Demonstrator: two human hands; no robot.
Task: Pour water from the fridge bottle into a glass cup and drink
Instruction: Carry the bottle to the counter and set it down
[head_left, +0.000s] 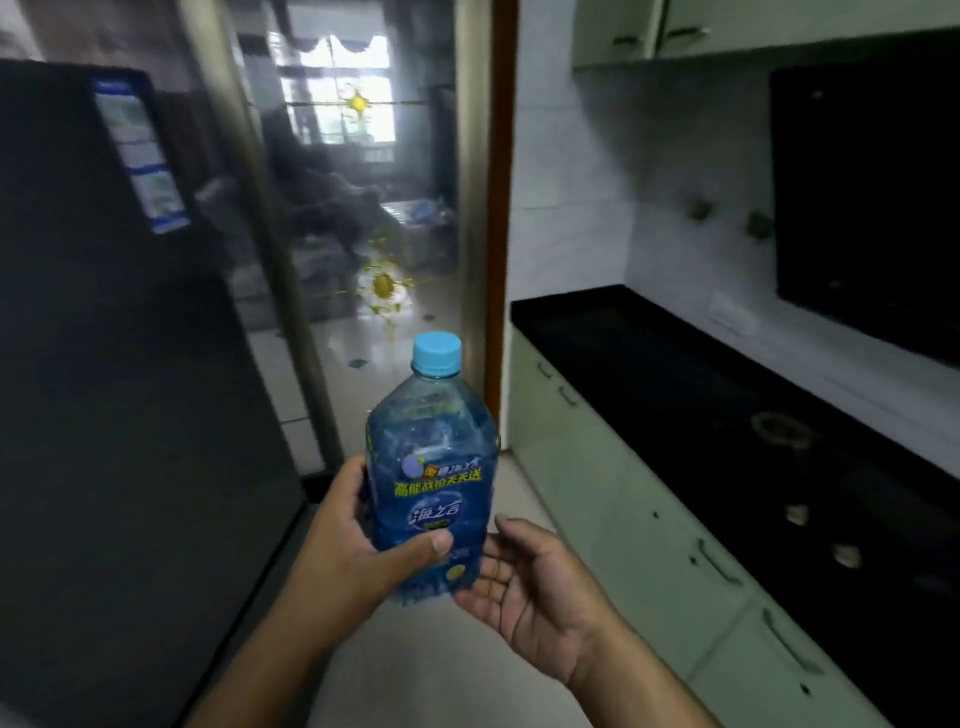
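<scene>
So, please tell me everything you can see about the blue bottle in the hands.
The bottle is clear blue-tinted plastic, with a light blue cap on and a blue label of printed characters. It is nearly upright in the air. The left hand grips its lower part, thumb across the front. The open right hand lies under its base, palm up, and seems to touch it.

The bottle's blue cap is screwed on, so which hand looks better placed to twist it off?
Probably the right hand: it is open and holds nothing, beside the base of the bottle. The left hand grips the bottle round its label, steadying it below the cap.
</scene>
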